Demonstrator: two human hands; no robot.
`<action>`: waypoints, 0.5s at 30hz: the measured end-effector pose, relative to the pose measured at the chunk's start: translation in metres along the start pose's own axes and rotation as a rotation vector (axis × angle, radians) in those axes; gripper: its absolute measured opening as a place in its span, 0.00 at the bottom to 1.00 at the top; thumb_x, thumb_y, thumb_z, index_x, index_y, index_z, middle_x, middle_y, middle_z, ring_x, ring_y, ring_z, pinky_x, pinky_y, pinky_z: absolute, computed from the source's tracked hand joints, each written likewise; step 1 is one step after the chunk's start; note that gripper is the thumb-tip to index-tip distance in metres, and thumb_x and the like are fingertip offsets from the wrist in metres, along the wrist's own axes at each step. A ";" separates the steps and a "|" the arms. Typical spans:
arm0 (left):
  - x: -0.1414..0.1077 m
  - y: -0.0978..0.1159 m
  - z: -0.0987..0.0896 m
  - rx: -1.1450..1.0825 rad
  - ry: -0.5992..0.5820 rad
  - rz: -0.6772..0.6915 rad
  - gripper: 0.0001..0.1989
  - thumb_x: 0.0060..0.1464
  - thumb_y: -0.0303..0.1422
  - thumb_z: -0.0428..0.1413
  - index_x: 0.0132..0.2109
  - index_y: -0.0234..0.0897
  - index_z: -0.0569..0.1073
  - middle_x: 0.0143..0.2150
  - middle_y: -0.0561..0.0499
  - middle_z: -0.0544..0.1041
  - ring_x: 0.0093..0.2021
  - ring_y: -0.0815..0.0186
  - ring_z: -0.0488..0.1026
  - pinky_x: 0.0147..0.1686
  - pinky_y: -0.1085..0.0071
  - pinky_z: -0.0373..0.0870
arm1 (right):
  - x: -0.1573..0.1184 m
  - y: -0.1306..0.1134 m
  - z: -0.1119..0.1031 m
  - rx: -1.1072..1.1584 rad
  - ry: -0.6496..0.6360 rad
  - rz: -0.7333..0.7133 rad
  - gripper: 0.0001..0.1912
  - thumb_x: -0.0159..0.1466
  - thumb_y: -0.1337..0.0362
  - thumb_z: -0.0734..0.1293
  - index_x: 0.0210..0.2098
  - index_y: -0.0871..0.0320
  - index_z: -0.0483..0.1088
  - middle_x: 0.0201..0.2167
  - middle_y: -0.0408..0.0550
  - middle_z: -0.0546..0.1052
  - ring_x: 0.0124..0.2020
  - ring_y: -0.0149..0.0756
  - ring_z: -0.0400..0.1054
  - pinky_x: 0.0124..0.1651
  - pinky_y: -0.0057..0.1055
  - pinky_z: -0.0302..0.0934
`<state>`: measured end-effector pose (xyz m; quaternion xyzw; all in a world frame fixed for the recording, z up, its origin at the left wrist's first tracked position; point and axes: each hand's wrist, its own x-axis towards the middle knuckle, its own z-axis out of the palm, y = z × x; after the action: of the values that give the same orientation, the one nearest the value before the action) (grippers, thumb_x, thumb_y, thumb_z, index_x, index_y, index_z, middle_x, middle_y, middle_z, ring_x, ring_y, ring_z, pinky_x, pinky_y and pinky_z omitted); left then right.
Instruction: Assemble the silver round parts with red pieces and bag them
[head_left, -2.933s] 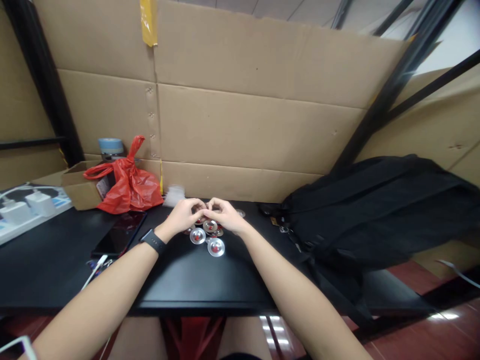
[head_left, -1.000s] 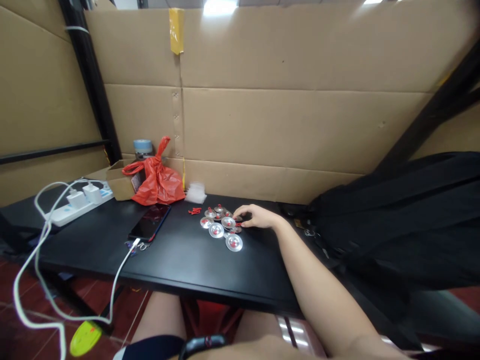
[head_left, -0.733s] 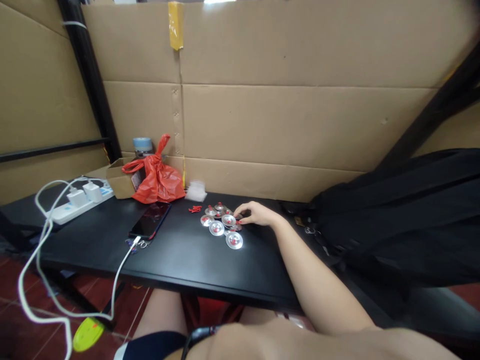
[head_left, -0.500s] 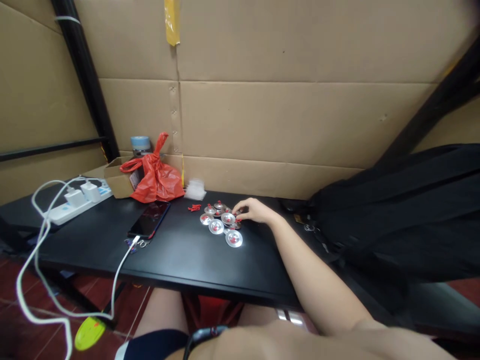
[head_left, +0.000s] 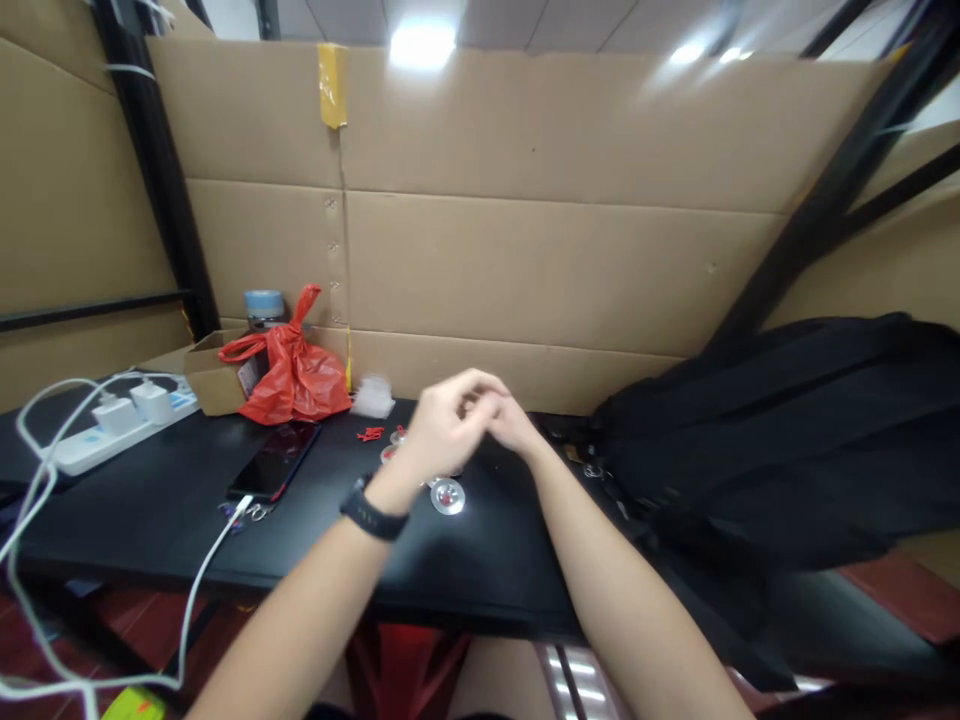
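My left hand (head_left: pixel 448 428), with a dark watch (head_left: pixel 373 508) on its wrist, meets my right hand (head_left: pixel 513 420) above the table. The fingers of both are curled together; motion blur and the left hand hide whatever lies between them. Below and behind them are small shiny finger cymbals with red centres, mostly covered by my left hand and forearm. One finger cymbal (head_left: pixel 448 496) shows fully on the black tabletop (head_left: pixel 322 530). Left of the cymbals lies a small heap of red strips (head_left: pixel 370 434).
A phone (head_left: pixel 274 462) charges at left, near a white power strip (head_left: pixel 124 430) with looping cables. A red plastic bag (head_left: pixel 296 375), an open cardboard box (head_left: pixel 214 373) and a clear plastic packet (head_left: pixel 373 396) stand along the cardboard wall (head_left: pixel 525 270). A black bag (head_left: pixel 772 440) fills the right side.
My left hand has come into view and joined my right hand, which has lifted off the cymbals. The camera has tilted up, bringing ceiling lights into view.
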<state>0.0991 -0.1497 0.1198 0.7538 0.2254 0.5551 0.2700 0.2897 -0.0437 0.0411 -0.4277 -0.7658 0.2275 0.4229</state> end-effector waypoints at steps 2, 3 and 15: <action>0.019 -0.045 -0.023 0.232 0.029 -0.054 0.09 0.61 0.35 0.54 0.40 0.36 0.78 0.36 0.49 0.80 0.36 0.65 0.75 0.41 0.69 0.70 | -0.001 -0.005 0.002 0.174 0.041 0.027 0.17 0.57 0.52 0.72 0.38 0.59 0.78 0.36 0.51 0.81 0.35 0.40 0.74 0.39 0.36 0.68; 0.024 -0.065 -0.034 0.284 -0.028 -0.080 0.10 0.60 0.36 0.55 0.39 0.35 0.78 0.36 0.48 0.80 0.36 0.64 0.75 0.41 0.69 0.70 | 0.000 -0.006 0.003 0.278 0.051 0.040 0.17 0.56 0.52 0.74 0.37 0.59 0.77 0.35 0.51 0.81 0.35 0.39 0.74 0.39 0.35 0.68; 0.000 -0.120 -0.061 -0.134 -0.501 -0.344 0.24 0.52 0.41 0.63 0.52 0.30 0.78 0.45 0.41 0.82 0.45 0.57 0.78 0.47 0.63 0.73 | 0.001 -0.007 0.028 0.652 -0.075 0.093 0.18 0.49 0.55 0.79 0.32 0.58 0.75 0.29 0.44 0.78 0.29 0.31 0.71 0.34 0.29 0.63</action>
<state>0.0361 -0.0498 0.0559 0.7985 0.2389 0.3117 0.4562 0.2630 -0.0462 0.0318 -0.2957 -0.6472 0.4955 0.4981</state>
